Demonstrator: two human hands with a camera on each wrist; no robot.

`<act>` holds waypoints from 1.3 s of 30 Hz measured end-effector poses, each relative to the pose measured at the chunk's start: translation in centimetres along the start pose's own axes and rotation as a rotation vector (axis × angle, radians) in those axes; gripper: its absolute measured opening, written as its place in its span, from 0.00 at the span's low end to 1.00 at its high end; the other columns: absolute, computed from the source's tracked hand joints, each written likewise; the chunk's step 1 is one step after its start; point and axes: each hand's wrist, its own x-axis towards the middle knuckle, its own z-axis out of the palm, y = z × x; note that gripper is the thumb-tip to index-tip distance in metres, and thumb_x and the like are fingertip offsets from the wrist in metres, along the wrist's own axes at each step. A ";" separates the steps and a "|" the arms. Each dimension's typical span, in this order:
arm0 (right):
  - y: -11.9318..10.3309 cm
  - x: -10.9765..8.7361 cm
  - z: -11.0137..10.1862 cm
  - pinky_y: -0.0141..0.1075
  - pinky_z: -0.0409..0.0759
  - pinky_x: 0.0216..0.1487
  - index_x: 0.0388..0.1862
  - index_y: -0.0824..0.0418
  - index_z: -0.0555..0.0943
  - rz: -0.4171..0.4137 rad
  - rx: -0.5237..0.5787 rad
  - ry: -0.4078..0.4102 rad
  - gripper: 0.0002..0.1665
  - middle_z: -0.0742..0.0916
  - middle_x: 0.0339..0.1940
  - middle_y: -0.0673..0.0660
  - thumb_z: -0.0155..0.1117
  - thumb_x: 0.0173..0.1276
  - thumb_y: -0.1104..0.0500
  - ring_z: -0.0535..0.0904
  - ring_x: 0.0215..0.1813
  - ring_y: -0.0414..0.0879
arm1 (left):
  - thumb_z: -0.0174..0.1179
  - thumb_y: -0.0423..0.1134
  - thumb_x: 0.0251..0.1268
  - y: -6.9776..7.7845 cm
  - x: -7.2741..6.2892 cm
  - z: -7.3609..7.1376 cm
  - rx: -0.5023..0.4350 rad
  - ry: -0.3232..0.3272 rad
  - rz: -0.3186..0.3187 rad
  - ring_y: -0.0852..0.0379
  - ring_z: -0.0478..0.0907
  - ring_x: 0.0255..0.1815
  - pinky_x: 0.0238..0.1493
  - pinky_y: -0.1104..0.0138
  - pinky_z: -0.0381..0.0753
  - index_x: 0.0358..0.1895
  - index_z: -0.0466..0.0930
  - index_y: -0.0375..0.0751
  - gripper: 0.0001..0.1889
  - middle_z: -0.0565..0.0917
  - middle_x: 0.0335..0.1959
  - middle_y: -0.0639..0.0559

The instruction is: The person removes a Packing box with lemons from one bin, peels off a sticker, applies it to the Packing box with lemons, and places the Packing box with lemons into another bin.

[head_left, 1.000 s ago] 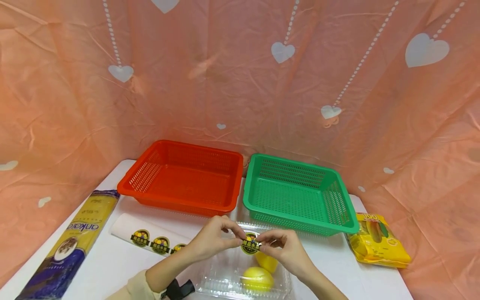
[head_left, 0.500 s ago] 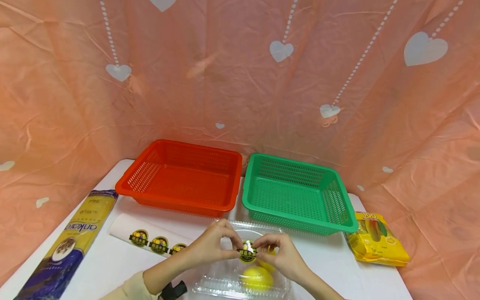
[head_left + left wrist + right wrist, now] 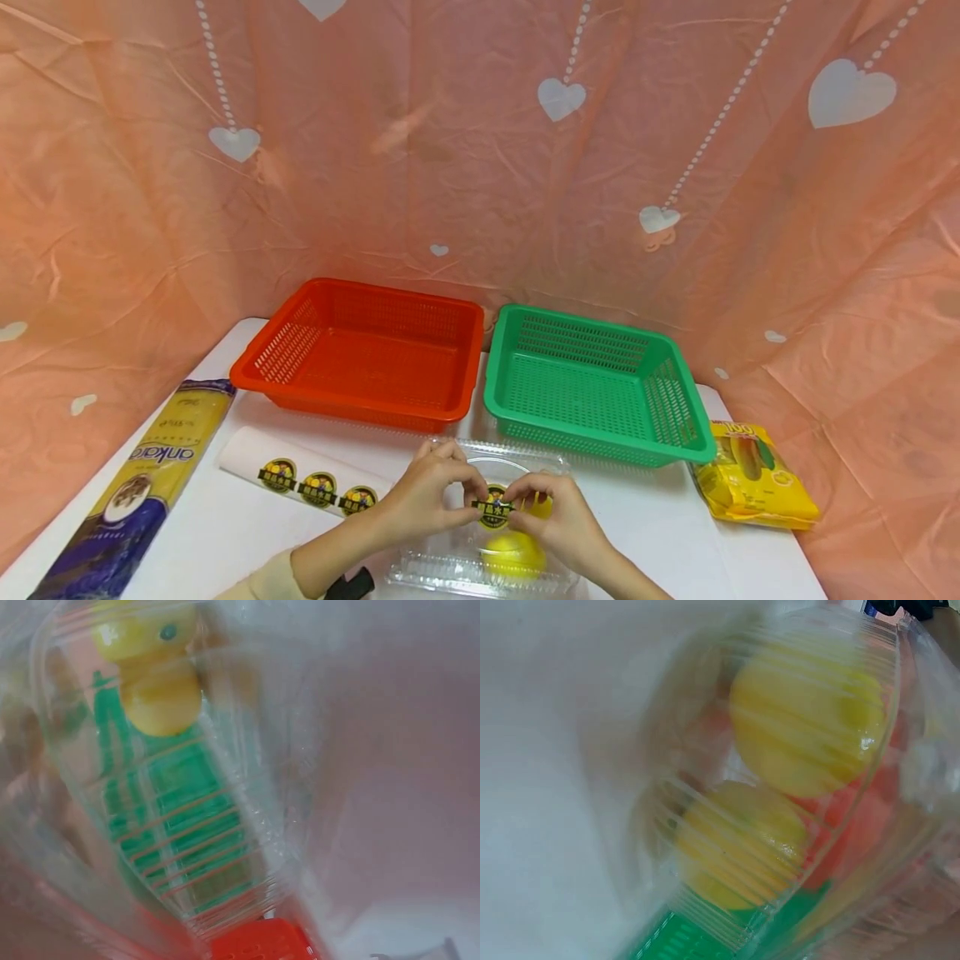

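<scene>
A round black-and-gold sticker (image 3: 495,507) is stretched between both hands over a clear plastic clamshell box (image 3: 450,575). My left hand (image 3: 431,490) pinches its left end between thumb and fingers. At its right end, my right hand (image 3: 557,521) pinches in the same way. Inside the box lie two yellow fruits: the nearer fruit (image 3: 514,555) shows plainly, while the other is partly hidden by the right hand. Through the clear wall, the right wrist view shows a larger yellow fruit (image 3: 802,720) and a second one (image 3: 739,844).
A white sheet with more round stickers (image 3: 317,489) lies left of the box. Behind stand a red basket (image 3: 375,408) and a green basket (image 3: 600,446). A pasta packet (image 3: 150,483) lies at far left, a yellow packet (image 3: 753,483) at far right.
Both hands have moved slightly left and down toward the box lid with the sticker between them. The grip at each end of the sticker is kept.
</scene>
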 end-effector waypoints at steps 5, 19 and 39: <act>0.0 0.1 0.2 0.35 0.74 0.34 0.37 0.59 0.84 -0.029 -0.040 0.012 0.15 0.86 0.29 0.50 0.76 0.51 0.70 0.77 0.31 0.40 | 0.78 0.39 0.46 0.2 0.1 0.1 0.022 -0.008 -0.036 0.70 0.69 0.39 0.54 0.53 0.64 0.33 0.83 0.54 0.13 0.73 0.24 0.72; -0.3 0.2 0.7 0.31 0.74 0.32 0.48 0.60 0.80 0.062 -0.078 -0.008 0.27 0.80 0.25 0.44 0.78 0.48 0.71 0.72 0.30 0.35 | 0.79 0.39 0.43 0.4 0.5 0.0 0.031 -0.041 -0.085 0.72 0.70 0.35 0.53 0.54 0.63 0.34 0.77 0.55 0.19 0.73 0.21 0.74; 0.7 -0.6 1.5 0.49 0.68 0.56 0.52 0.56 0.82 -0.031 -0.549 0.243 0.40 0.80 0.48 0.50 0.87 0.38 0.50 0.72 0.53 0.47 | 0.83 0.46 0.35 -0.1 -0.4 0.9 0.148 0.135 -0.104 0.57 0.70 0.50 0.60 0.47 0.67 0.39 0.79 0.50 0.25 0.79 0.39 0.61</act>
